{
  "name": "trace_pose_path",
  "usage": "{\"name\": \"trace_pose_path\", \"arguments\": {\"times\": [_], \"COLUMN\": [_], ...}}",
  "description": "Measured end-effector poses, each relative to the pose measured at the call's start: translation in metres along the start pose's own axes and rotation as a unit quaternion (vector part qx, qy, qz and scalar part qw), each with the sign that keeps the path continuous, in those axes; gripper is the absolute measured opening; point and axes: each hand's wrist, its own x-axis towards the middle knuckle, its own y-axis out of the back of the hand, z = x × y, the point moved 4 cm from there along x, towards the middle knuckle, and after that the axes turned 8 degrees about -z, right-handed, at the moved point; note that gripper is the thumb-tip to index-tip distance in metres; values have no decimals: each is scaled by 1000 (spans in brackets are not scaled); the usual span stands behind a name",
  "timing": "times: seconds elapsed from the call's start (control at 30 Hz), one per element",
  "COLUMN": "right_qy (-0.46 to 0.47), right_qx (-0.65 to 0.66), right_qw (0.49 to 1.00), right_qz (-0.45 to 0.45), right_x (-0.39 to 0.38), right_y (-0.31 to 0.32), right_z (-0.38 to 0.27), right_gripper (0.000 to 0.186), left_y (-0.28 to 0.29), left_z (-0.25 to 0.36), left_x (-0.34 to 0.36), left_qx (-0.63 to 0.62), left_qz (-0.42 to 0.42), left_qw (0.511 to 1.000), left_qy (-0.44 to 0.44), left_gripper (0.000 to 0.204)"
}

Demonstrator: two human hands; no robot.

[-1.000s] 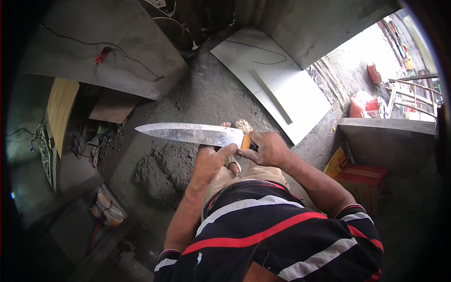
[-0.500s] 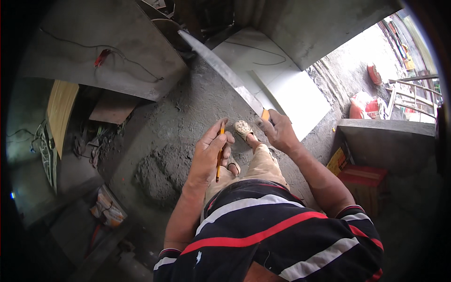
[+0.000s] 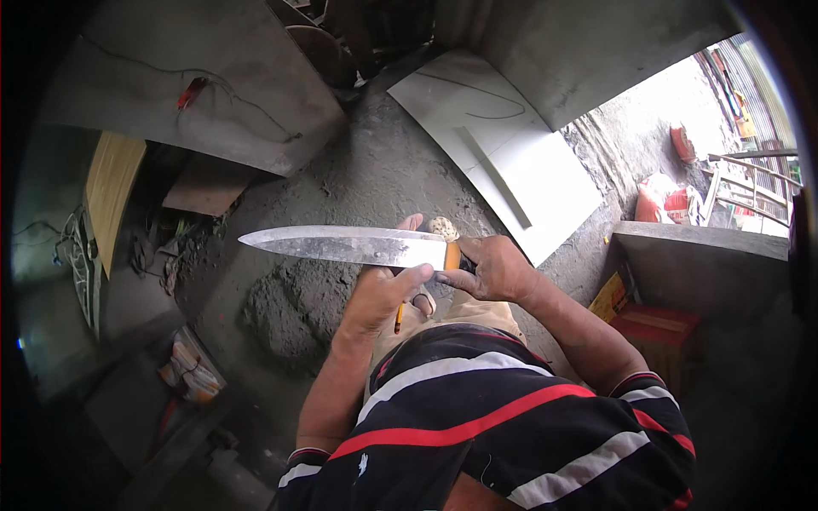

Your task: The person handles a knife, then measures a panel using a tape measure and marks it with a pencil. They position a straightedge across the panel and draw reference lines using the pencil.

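Observation:
In front of my body lies a long knife, its broad grey blade flat and pointing left, with an orange band at the handle end. My right hand is closed round the handle. My left hand is behind and below the blade, its thumb up against the lower edge near the handle and a fingertip showing above it. A yellow pencil sticks out below the left hand. The blade hides the pencil's upper part and most of the left fingers.
A white sheet bearing a narrow strip lies on the floor ahead. Left of my feet is a heap of wet mortar. A red-topped carton stands at right, beside a low grey wall. A grey slab stretches across upper left.
The knife has swung from pointing up and away to lying level leftward across my left hand. My right hand has come lower and closer to the left, which has also dropped slightly.

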Motion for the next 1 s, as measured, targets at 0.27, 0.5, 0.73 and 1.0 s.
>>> {"name": "trace_pose_path", "arguments": {"times": [0.27, 0.5, 0.73, 1.0], "right_qy": [2, -2, -14, -17], "right_qx": [-24, -8, 35, 60], "right_qw": [1000, 1000, 995, 997], "right_qz": [-3, 25, 95, 55], "right_x": [9, 19, 32, 32], "right_y": [-9, -17, -6, 12], "right_z": [-7, -7, -6, -17], "right_gripper": [55, 54, 57, 55], "left_y": [6, 17, 21, 36], "left_z": [6, 1, 5, 15], "left_x": [-6, -6, -7, -14], "left_qx": [7, -20, -37, 15], "left_qz": [7, 47, 64, 18], "left_qw": [1000, 999, 997, 1000], "left_qy": [-8, -11, -23, 11], "left_gripper": [75, 59, 43, 63]}}
